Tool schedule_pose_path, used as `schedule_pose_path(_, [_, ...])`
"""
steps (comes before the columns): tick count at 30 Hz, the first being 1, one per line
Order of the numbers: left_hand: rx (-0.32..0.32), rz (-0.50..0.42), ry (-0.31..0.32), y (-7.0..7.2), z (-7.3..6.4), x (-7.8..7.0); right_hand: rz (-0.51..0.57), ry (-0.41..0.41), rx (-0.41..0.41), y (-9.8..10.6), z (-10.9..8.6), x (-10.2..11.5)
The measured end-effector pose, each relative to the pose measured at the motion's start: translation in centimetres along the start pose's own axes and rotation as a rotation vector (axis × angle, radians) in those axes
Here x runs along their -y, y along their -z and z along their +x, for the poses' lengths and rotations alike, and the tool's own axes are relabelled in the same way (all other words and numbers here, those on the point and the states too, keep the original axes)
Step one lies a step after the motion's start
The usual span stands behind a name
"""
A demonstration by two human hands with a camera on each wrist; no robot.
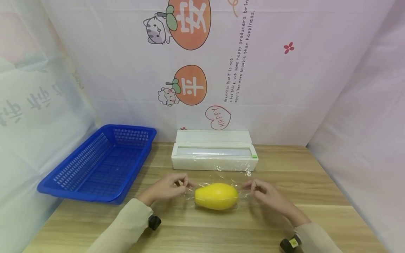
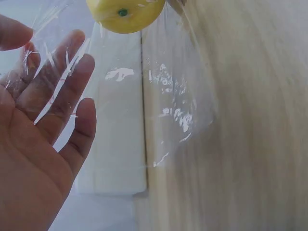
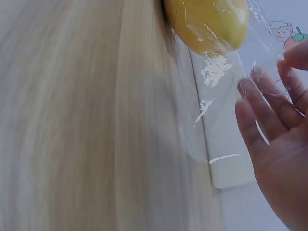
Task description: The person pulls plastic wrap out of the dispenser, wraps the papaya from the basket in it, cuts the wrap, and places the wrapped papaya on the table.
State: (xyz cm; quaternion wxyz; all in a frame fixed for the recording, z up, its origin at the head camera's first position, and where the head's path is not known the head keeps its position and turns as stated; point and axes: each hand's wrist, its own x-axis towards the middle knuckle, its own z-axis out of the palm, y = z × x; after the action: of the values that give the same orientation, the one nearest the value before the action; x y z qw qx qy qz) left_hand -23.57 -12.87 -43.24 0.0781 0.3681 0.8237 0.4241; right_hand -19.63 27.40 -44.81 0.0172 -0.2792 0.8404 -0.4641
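A smooth, yellow, oval fruit point(image 1: 216, 196) with a green spot on its left end sits between the two hands on the light wood-grain tabletop point(image 1: 316, 196). Crinkled, clear plastic film point(image 2: 178, 110) spreads around it. The left hand point(image 1: 171, 186) pinches the film between thumb and fingers to the fruit's left; the right hand point(image 1: 265, 196) pinches it to the right. Just beyond stands a long white box point(image 1: 215, 163), its lid raised, near the far printed white cloth point(image 1: 269, 88). A blue, rectangular plastic basket point(image 1: 110, 165) occupies the far left.
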Motion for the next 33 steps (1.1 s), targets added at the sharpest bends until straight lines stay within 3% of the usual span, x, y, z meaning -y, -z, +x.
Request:
schedule_pose_path(8, [0.031,-0.181,0.122,-0.9,0.3,0.9,0.191,-0.107,0.085,-0.7,1.0,-1.0])
schedule_pose_path(19, [-0.019,-0.224,0.15,-1.4,0.3,2.3,0.35,-0.364,0.009,-2.0,1.4,-1.1])
schedule_pose_path(25, [-0.06,-0.119,0.097,-1.6,0.5,2.6,0.436,-0.407,0.011,-2.3,1.4,-1.2])
schedule_pose_path(29, [-0.092,-0.024,-0.004,-1.8,0.5,2.4,0.443,-0.42,0.004,-2.3,1.4,-1.0])
schedule_pose_path(33, [-0.164,0.111,-0.112,-2.2,0.4,1.7,0.441,-0.441,-0.001,-2.4,1.4,-0.9])
